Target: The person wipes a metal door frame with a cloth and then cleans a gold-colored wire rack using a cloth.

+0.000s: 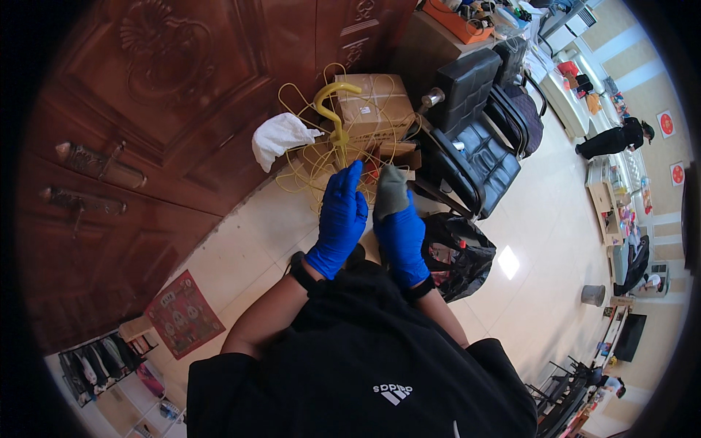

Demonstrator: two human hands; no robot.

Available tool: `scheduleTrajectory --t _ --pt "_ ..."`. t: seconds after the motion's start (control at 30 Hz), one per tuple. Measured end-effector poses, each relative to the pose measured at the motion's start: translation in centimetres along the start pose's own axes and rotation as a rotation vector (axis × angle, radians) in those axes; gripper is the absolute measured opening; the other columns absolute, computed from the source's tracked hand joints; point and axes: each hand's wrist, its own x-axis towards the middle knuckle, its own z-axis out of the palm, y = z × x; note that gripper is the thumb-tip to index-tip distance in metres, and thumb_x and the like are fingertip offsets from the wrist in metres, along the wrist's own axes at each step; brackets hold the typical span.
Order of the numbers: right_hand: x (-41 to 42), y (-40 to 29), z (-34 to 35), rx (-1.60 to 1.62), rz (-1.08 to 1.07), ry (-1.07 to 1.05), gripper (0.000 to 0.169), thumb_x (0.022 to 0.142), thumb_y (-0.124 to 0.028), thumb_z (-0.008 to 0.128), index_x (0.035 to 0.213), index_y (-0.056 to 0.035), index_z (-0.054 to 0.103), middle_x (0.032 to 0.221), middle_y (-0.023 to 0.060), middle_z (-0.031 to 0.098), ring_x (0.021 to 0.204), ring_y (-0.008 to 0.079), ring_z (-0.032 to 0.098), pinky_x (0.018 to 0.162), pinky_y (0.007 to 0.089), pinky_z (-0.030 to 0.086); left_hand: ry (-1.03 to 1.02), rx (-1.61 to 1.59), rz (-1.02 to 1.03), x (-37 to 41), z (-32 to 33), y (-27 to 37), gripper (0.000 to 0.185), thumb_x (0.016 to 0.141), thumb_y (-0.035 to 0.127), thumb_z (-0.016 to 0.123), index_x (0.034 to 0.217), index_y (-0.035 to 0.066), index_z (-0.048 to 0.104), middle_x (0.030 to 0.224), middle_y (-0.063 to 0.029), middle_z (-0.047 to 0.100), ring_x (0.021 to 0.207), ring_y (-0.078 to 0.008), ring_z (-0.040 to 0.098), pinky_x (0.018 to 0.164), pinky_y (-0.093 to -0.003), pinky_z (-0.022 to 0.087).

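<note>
Both of my hands wear blue gloves and are raised side by side in front of my chest. My left hand has its fingers stretched and held close together, with the thumb a little apart; I see nothing in it. A grey-green cloth covers the fingers of my right hand, which appears to grip it. Just beyond the hands stands a yellow wire rack with looping arms and a thick curved hook on top. A white cloth hangs on its left side.
Behind the rack sits a taped cardboard box. Black padded chairs stand to the right, near a black plastic bag. A carved reddish-brown door fills the left. People, including one person, are across the room.
</note>
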Motion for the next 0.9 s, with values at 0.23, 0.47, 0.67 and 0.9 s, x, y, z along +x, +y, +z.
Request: scheduleTrajectory --t 0.23,0.47,0.67,0.9 --pt "-0.3 0.9 3.1 0.274 -0.053 -0.006 0.05 0.094 -0.014 0.052 0.142 -0.0044 0.04 0.141 0.0184 0.047 0.131 0.0304 0.045 0.107 0.0339 0.038 -0.034 -0.027 0.084 0.5 0.6 0.4 0.054 0.09 0.009 0.049 0.142 0.004 0.038 0.122 -0.0224 0.053 0.112 -0.039 0.051 0.098 -0.0438 0.042" --pt "0.3 2.0 -0.6 0.006 -0.145 0.129 0.053 0.09 -0.008 0.054 0.142 -0.0074 0.043 0.133 0.0151 0.054 0.123 0.0309 0.052 0.1 0.0367 0.044 -0.047 0.107 0.151 2.0 0.0 -0.1 0.06 0.088 0.009 0.054 0.144 0.003 0.034 0.12 -0.0227 0.054 0.109 -0.0392 0.052 0.097 -0.0439 0.042" --pt "3.3 4.9 -6.8 0.766 0.626 0.09 0.02 0.091 -0.023 0.064 0.093 -0.0028 0.067 0.066 0.0032 0.062 0.057 0.0124 0.06 0.053 0.0262 0.046 -0.083 0.117 0.132 1.0 -0.8 -0.2 0.054 0.089 0.007 0.05 0.142 0.004 0.039 0.124 -0.0195 0.055 0.109 -0.0389 0.053 0.097 -0.0442 0.041" --pt "5.2 4.6 -4.2 0.799 0.333 -0.269 0.024 0.084 -0.011 0.069 0.106 -0.0037 0.066 0.091 0.0036 0.067 0.082 0.013 0.063 0.073 0.0292 0.052 -0.049 0.131 0.085 -0.2 -2.2 -1.0 0.052 0.086 0.004 0.052 0.138 0.006 0.045 0.119 -0.0173 0.058 0.106 -0.0377 0.056 0.093 -0.043 0.045"
